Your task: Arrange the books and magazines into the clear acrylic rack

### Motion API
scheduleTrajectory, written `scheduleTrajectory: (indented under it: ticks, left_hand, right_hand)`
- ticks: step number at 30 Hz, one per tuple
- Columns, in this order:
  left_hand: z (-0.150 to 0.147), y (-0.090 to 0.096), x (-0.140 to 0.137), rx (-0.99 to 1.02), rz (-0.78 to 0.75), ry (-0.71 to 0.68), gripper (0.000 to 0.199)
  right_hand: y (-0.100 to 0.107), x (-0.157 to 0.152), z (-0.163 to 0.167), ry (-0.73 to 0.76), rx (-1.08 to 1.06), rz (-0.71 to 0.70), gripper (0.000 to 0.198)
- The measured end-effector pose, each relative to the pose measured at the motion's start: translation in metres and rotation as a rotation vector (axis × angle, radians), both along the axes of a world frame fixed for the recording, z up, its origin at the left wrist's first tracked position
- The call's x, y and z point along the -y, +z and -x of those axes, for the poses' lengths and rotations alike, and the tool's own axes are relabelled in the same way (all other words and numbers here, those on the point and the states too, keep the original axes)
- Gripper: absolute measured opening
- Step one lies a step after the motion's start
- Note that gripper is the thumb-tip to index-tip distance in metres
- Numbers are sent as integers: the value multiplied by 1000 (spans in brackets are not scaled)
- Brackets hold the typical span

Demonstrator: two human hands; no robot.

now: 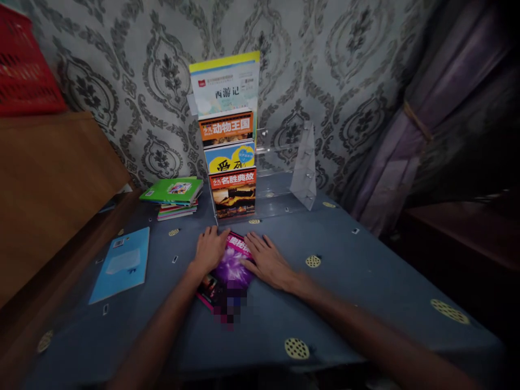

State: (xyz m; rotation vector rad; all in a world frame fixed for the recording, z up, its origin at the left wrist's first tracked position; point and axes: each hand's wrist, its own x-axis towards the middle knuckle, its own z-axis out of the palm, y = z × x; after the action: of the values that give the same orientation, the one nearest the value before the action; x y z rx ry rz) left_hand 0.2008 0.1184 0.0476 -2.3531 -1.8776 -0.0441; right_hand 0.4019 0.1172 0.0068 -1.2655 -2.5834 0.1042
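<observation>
A purple and pink book [233,265] lies tilted on the dark blue tablecloth in front of me, its lower end blurred out by pixels. My left hand [210,250] rests over its left edge with the fingers stretched forward. On the upper right part of the cover lies my right hand [268,261], fingers spread flat. Just beyond both hands stands a clear acrylic book rack [304,165]. Its left column holds several books in tiers, with an orange-topped book [233,195] lowest and a white book with a yellow top edge [225,89] highest.
A pile of books with a green one [173,189] on top sits at the back left. Nearer, a light blue book [124,265] lies flat. A brown box [52,179] with a red basket [28,65] borders the left; a tied curtain [410,119] hangs right.
</observation>
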Motion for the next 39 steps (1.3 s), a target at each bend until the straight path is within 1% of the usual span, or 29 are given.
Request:
scheduleTrajectory:
  ticks: [4,6,8,10,13,14,16,18,20,22,24,27,32,34,36,39]
  left_hand:
    - [8,-6,0,32,-21,54,43]
    - [8,-8,0,42,-28,76,41]
    - [7,-10,1,49,-29,79,40]
    - [7,-10,1,58,-35,71,40]
    - [8,-9,3,65,-54,63,40]
    - [8,-8,4,64,-58,61,40]
    - [8,-6,5,61,-60,60,40]
    - [8,-3,6,69,-40,73,39]
    - [8,-1,6,100,-3,113,39]
    - [11,1,3,168,44,172,40]
    - [15,2,-1,262,100,216,45]
    - [22,4,-4,346,158,226,46]
    - [27,3,-1,378,147,212,37]
    - [29,2,-2,490,152,206,33]
    - [30,0,-4,654,188,203,32]
    - [31,-3,-6,827,276,172,45]
  right_hand:
    - [-1,23,-2,-97,-12,-42,72]
    - [0,42,5,-68,-5,-46,72]
    - [2,64,16,59,-7,-8,70]
    - [4,85,27,271,-27,57,65]
    - [11,105,30,586,-91,168,49]
    - [14,108,28,654,-120,213,44]
    - [21,108,20,713,-197,318,36]
    - [28,106,11,690,-282,428,33]
    - [34,102,6,619,-353,520,31]
    - [37,99,5,545,-420,576,32]
    - [37,96,6,497,-498,597,34]
    - [34,92,8,471,-584,604,36]
    - [25,85,8,462,-645,617,35]
    - [22,82,9,461,-674,628,38]
    - [20,80,9,430,-701,647,42]
    - [21,79,9,379,-723,670,45]
